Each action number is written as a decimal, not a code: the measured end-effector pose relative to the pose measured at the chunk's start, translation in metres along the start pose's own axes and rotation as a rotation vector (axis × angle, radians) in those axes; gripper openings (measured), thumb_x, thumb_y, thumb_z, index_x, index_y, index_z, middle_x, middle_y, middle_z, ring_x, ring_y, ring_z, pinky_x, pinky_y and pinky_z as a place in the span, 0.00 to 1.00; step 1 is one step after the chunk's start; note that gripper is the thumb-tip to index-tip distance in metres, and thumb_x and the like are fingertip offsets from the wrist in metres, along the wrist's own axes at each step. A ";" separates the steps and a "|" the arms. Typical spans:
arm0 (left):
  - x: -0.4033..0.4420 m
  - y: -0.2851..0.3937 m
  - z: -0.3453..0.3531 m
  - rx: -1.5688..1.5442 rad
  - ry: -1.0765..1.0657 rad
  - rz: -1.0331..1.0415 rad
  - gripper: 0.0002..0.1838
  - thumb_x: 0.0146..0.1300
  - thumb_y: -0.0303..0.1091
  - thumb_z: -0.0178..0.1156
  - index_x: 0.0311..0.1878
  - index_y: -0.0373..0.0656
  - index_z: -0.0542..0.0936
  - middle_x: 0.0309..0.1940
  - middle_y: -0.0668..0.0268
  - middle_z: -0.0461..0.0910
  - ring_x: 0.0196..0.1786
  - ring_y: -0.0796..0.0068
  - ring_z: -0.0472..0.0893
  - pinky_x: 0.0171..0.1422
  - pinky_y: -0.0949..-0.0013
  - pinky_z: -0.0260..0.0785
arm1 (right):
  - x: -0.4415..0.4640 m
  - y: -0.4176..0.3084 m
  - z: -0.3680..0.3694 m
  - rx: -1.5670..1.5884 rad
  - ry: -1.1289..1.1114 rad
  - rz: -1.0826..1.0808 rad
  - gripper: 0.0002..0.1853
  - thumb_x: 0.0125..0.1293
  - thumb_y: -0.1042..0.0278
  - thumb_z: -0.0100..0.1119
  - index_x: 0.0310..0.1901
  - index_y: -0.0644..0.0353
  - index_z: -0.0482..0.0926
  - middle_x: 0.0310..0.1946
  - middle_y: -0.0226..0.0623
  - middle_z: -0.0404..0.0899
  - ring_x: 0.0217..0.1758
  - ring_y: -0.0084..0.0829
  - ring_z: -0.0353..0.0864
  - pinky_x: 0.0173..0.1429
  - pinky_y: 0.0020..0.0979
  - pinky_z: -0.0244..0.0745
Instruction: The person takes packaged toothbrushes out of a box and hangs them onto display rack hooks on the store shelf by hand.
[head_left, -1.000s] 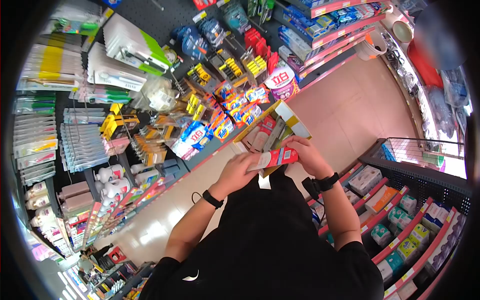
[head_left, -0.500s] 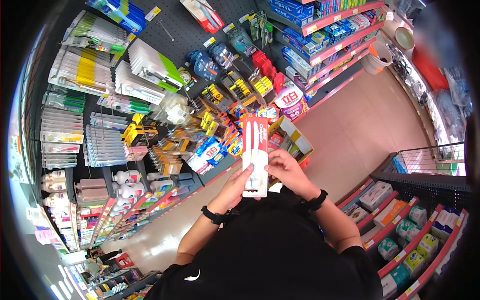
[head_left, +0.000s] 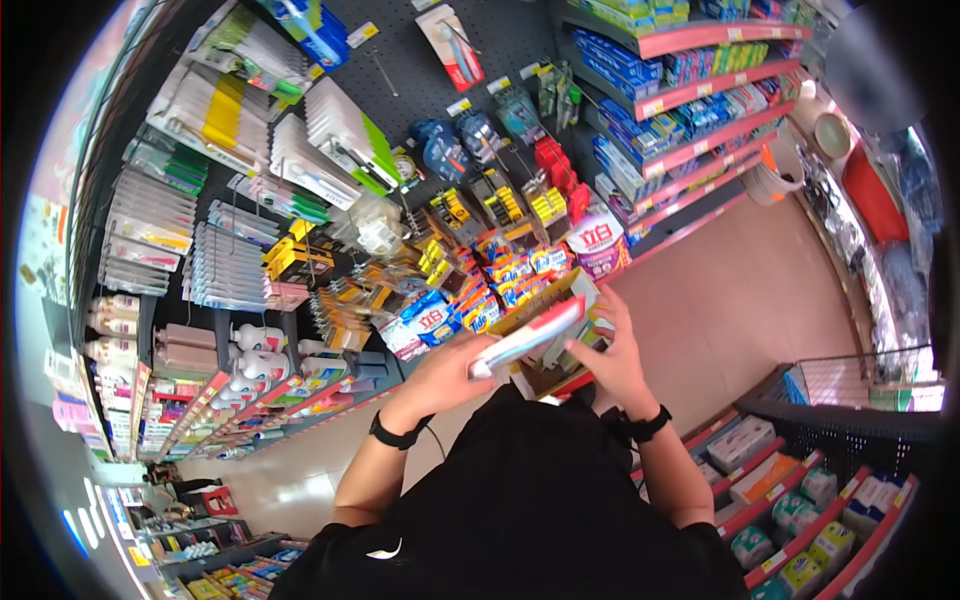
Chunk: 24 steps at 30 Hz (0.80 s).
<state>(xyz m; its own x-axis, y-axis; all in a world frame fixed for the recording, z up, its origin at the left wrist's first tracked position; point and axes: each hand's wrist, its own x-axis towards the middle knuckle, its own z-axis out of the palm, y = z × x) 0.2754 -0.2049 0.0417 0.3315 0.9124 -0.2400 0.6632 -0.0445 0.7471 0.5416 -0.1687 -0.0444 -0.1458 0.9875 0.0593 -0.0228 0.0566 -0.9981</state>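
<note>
My left hand (head_left: pixel 440 378) grips a red-and-white toothbrush pack (head_left: pixel 530 332) by its lower left end, the thumb lying over the white part. The pack is tilted, turned partly edge-on, with its red end pointing up and to the right. My right hand (head_left: pixel 622 362) is just right of that red end, thumb and fingers spread, apparently holding nothing. Beneath the pack stands an open cardboard carton (head_left: pixel 541 297) with packaged goods in it, partly hidden by my hands and the pack.
Toothbrush packs (head_left: pixel 232 265) hang in rows on a dark pegboard (head_left: pixel 400 60) at left. Tide bags (head_left: pixel 480 312) lie behind the carton. Toothpaste boxes fill red-edged shelves (head_left: pixel 700 95) at upper right. Tissue packs (head_left: pixel 795 510) occupy shelving at lower right.
The pack has gone from upright and face-on to tilted right and partly edge-on. My right hand has let go and spread its fingers; my left hand keeps hold. The view has shifted.
</note>
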 end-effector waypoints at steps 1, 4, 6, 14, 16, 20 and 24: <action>-0.004 0.012 -0.007 0.165 -0.005 0.042 0.24 0.53 0.32 0.70 0.55 0.44 0.77 0.43 0.58 0.79 0.47 0.60 0.82 0.49 0.61 0.74 | 0.000 -0.004 -0.005 -0.251 0.003 -0.137 0.40 0.52 0.66 0.77 0.66 0.62 0.68 0.68 0.45 0.65 0.68 0.42 0.70 0.69 0.42 0.68; -0.007 0.024 -0.012 0.111 -0.039 0.025 0.26 0.52 0.33 0.72 0.56 0.48 0.77 0.43 0.59 0.81 0.46 0.54 0.81 0.50 0.59 0.74 | 0.001 -0.024 -0.008 -0.447 -0.307 -0.302 0.30 0.52 0.64 0.76 0.57 0.57 0.79 0.57 0.45 0.78 0.64 0.43 0.75 0.66 0.43 0.69; -0.003 0.028 -0.012 0.050 -0.053 0.053 0.27 0.53 0.34 0.73 0.57 0.46 0.76 0.47 0.59 0.82 0.48 0.58 0.83 0.51 0.62 0.75 | -0.001 -0.020 -0.008 -0.527 -0.449 -0.354 0.25 0.53 0.64 0.76 0.54 0.57 0.81 0.54 0.45 0.81 0.60 0.39 0.78 0.62 0.39 0.73; 0.021 0.031 -0.005 -0.460 0.370 0.104 0.30 0.60 0.27 0.72 0.63 0.39 0.69 0.50 0.64 0.79 0.54 0.78 0.79 0.56 0.70 0.75 | -0.002 -0.009 0.017 -0.056 -0.499 0.119 0.14 0.72 0.68 0.59 0.56 0.61 0.75 0.42 0.36 0.82 0.45 0.22 0.80 0.49 0.29 0.76; 0.030 0.031 -0.005 -0.750 0.340 0.059 0.26 0.66 0.26 0.65 0.64 0.40 0.67 0.51 0.65 0.78 0.54 0.77 0.79 0.54 0.70 0.75 | 0.013 -0.005 0.020 0.066 -0.465 0.103 0.13 0.74 0.71 0.55 0.57 0.63 0.73 0.44 0.33 0.81 0.46 0.20 0.79 0.51 0.26 0.75; 0.056 0.012 -0.002 -0.630 0.111 0.076 0.18 0.72 0.28 0.59 0.62 0.41 0.70 0.51 0.65 0.79 0.53 0.78 0.78 0.56 0.70 0.74 | 0.055 -0.028 0.026 0.200 -0.308 -0.001 0.12 0.77 0.75 0.47 0.58 0.65 0.70 0.48 0.33 0.80 0.52 0.19 0.77 0.58 0.25 0.72; 0.090 0.033 -0.015 -0.432 0.189 0.140 0.16 0.74 0.31 0.57 0.61 0.40 0.74 0.49 0.66 0.80 0.51 0.83 0.78 0.55 0.73 0.73 | 0.101 -0.053 0.029 0.278 -0.214 -0.032 0.12 0.77 0.73 0.48 0.58 0.65 0.71 0.51 0.34 0.79 0.55 0.21 0.77 0.60 0.26 0.71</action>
<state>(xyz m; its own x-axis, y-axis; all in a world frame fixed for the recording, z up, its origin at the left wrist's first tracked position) 0.3169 -0.1180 0.0544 0.2436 0.9693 -0.0318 0.2683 -0.0359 0.9627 0.4993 -0.0762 0.0144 -0.3443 0.9309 0.1218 -0.2945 0.0161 -0.9555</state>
